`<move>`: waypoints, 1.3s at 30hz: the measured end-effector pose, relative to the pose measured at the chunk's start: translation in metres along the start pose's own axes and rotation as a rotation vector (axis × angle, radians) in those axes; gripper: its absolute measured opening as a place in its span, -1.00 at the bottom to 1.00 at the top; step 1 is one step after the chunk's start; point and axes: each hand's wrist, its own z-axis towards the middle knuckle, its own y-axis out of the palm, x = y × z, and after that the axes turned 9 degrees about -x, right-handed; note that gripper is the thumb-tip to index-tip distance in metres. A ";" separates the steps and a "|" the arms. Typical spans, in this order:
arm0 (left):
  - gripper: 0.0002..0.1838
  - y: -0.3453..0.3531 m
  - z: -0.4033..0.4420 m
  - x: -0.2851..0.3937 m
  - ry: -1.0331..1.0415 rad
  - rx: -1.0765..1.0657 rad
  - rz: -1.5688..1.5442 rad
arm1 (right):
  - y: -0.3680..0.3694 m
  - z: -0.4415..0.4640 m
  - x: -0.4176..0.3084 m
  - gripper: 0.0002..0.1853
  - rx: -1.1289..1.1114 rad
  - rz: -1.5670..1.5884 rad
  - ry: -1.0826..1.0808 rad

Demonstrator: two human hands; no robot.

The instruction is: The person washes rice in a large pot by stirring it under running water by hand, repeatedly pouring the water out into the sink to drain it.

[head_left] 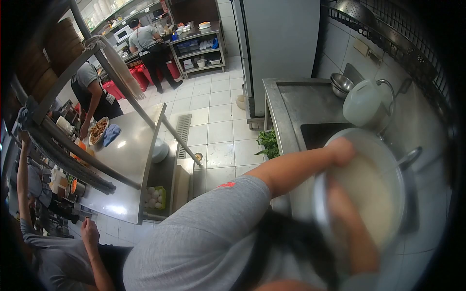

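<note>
The left arm stretches nearly straight toward the pot [319, 209], the left hand [342, 151] curled at its rim. The right arm bends sharply at the elbow, its forearm slanting across the pot's mouth and the right hand [341, 195] angled inside; blur obscures the fingers of both.

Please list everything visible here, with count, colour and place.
Pot: 1, silver, by sink
Liquid: 1, whitish, inside pot
Container: 1, whitish, beyond pot
Bowls: at least 2, silver, on counter
Greens: 1 bunch, green, beside counter
Tall cabinet: 1, grey, beyond counter
Steel table: 1, silver, left
Food dish: 1, white, on table
Cloth: 1, blue, beside dish
Eggs: several, white, under table
Other people: at least 3, grey tops, left
Shelf items: many, unclear, far left
Left hand: 1, bare, at pot's rim
Right hand: 1, bare, over pot
</note>
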 end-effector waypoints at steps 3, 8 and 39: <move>-0.64 0.000 -0.001 0.000 -0.001 -0.001 -0.002 | -0.003 -0.001 -0.004 -0.79 -0.014 0.012 0.011; -0.63 -0.004 -0.003 0.002 -0.014 -0.019 -0.010 | -0.006 -0.004 -0.012 -0.79 -0.017 0.029 0.019; -0.70 -0.002 -0.004 0.002 0.007 0.022 -0.002 | -0.003 -0.002 -0.008 -0.75 -0.029 0.023 0.060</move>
